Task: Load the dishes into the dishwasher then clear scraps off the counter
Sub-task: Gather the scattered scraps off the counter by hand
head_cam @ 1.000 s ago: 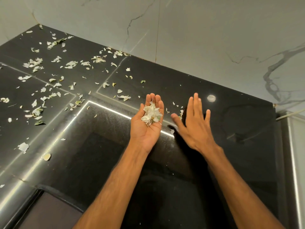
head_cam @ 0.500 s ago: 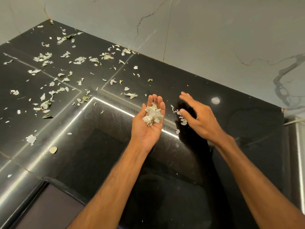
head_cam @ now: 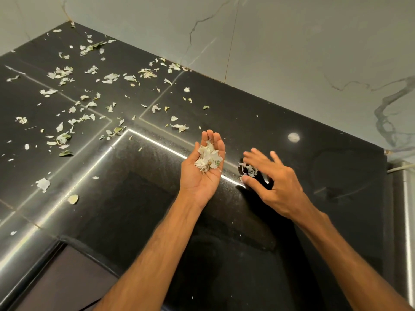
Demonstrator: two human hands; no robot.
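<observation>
The worktop is glossy black stone, finely speckled. The wall looks like smooth veined marble. Scraps look dry, papery.

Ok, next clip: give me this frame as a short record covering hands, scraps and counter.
left hand: palm up, cupped, carrying a pile of scraps
right hand: fingers spread, blurred, at a small clump of scraps on the counter
counter: black, glossy
loose scraps: many, spread over the counter's left and far part
wall: pale marbled tiles
dishes: none in view
stage: scrap clearing, most not yet gathered
</observation>
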